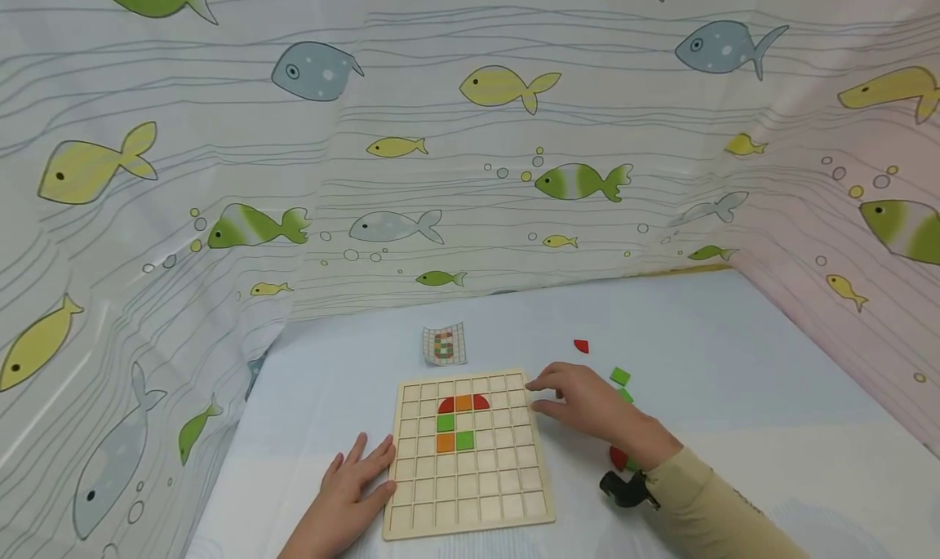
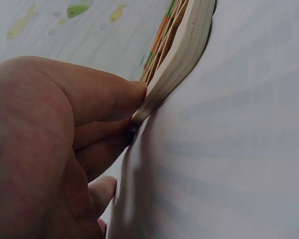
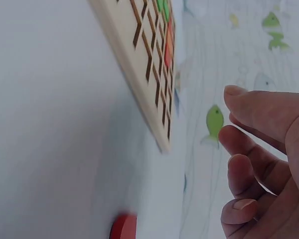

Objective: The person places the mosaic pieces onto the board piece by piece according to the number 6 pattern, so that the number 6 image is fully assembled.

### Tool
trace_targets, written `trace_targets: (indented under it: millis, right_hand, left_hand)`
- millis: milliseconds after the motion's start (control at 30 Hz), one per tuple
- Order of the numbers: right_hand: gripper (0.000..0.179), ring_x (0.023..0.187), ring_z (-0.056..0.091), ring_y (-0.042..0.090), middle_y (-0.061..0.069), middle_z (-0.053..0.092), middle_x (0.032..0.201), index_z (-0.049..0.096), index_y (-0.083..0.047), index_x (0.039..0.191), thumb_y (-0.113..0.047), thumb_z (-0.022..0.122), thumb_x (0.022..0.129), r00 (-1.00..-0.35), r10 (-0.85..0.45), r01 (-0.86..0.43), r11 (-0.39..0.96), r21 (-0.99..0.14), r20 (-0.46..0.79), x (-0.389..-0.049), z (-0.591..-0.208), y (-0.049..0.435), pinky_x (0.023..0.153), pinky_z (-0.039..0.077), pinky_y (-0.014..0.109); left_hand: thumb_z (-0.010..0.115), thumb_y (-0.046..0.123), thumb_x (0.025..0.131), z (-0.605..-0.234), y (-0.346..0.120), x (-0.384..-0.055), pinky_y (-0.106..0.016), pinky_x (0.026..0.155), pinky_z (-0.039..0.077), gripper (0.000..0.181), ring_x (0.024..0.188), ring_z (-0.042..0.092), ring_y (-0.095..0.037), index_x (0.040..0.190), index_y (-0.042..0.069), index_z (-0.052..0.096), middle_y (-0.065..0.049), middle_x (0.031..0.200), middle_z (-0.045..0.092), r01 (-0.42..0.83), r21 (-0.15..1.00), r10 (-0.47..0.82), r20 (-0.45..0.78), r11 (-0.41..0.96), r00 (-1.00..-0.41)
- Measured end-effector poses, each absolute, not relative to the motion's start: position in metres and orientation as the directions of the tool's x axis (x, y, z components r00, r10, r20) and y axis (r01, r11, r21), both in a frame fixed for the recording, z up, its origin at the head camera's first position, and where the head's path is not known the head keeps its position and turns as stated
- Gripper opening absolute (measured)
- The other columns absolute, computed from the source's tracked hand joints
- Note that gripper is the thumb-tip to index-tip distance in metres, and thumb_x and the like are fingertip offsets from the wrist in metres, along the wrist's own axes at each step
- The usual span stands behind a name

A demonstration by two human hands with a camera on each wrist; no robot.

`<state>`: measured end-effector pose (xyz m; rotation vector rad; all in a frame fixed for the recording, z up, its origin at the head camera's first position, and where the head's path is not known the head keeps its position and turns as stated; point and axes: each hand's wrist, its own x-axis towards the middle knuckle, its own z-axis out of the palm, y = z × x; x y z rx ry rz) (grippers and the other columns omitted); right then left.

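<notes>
A square wooden grid board (image 1: 499, 485) lies on the table, with red quarter-round, orange and green square pieces set in its upper middle. Its left edge is touched by the extended fingers and thumb of my left hand (image 1: 348, 490), and the left wrist view shows the thumb tip against the board's side (image 2: 177, 64). My right hand (image 1: 580, 396) is beside the upper right corner, fingers loosely bent and thumb apart. In the right wrist view, nothing lies between the fingers of this right hand (image 3: 259, 164).
Beyond the board lies a small printed card (image 1: 444, 345) with a coloured grid figure. To the right are a red quarter-round piece (image 1: 581, 346) and green squares (image 1: 620, 375). Another red piece (image 1: 618, 459) lies by the right wrist. A fish-patterned sheet (image 1: 455, 192) hangs behind the table.
</notes>
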<state>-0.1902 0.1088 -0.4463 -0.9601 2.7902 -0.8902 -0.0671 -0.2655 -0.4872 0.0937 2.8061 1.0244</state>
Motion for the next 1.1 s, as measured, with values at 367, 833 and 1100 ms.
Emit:
trace_targets:
  millis: [367,833,1100]
  right_hand:
    - [0.028,0.077,0.053,0.006,-0.006,0.067,0.104,0.075,-0.012,0.116,-0.022,0.076,0.089,-0.86,-0.498,-0.468,0.68,-0.565,0.113,-0.179,-0.463,0.166,0.066,0.049,0.024]
    - [0.026,0.088,0.057,0.005,-0.013,0.064,0.105,0.076,-0.019,0.112,-0.01,0.074,0.088,-0.828,-0.555,-0.468,0.615,-0.635,0.073,-0.155,-0.481,0.214,0.074,0.051,0.026]
    - [0.034,0.095,0.057,0.006,-0.015,0.063,0.11,0.074,-0.027,0.114,-0.008,0.073,0.087,-0.758,-0.652,-0.492,0.551,-0.674,0.02,-0.154,-0.486,0.219,0.078,0.051,0.025]
  left_hand:
    - [0.067,0.037,0.094,-0.488,-0.264,-0.069,-0.065,0.112,-0.002,0.059,0.149,0.009,-0.035,0.144,0.009,0.052,0.004,0.152,0.04,0.007,0.649,0.118,-0.127,0.761,-0.985]
    - [0.066,0.036,0.095,-0.487,-0.267,-0.07,-0.064,0.112,-0.002,0.059,0.149,0.008,-0.034,0.145,0.009,0.051,0.004,0.154,0.038,0.01,0.636,0.129,-0.141,0.772,-0.982]
    - [0.064,0.039,0.096,-0.488,-0.267,-0.07,-0.063,0.113,-0.004,0.06,0.15,0.006,-0.033,0.146,0.01,0.048,0.005,0.155,0.035,0.003,0.637,0.134,-0.157,0.77,-0.978]
